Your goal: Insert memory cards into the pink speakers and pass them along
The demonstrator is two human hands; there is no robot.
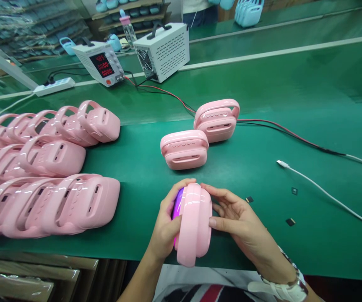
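A pink portable speaker (196,222) with a carry handle is tilted on its side between my hands, near the front edge of the table. Its face glows purple on the left side. My left hand (166,222) is wrapped round that lit side, thumb on the pink handle. From the right, my right hand (235,214) grips the speaker's back, thumb and fingertips against the shell; some of its fingers are partly hidden. Just beyond stand two more pink speakers, a nearer one (185,151) and a farther one (217,121), with buttons and slots showing.
Rows of pink speakers (83,201) fill the left. Small memory cards (290,222) and a white USB cable (322,191) lie at right. Behind are a power supply (97,63) with red digits, a second grey unit (165,52), and a power strip (55,87). A person (199,14) stands across.
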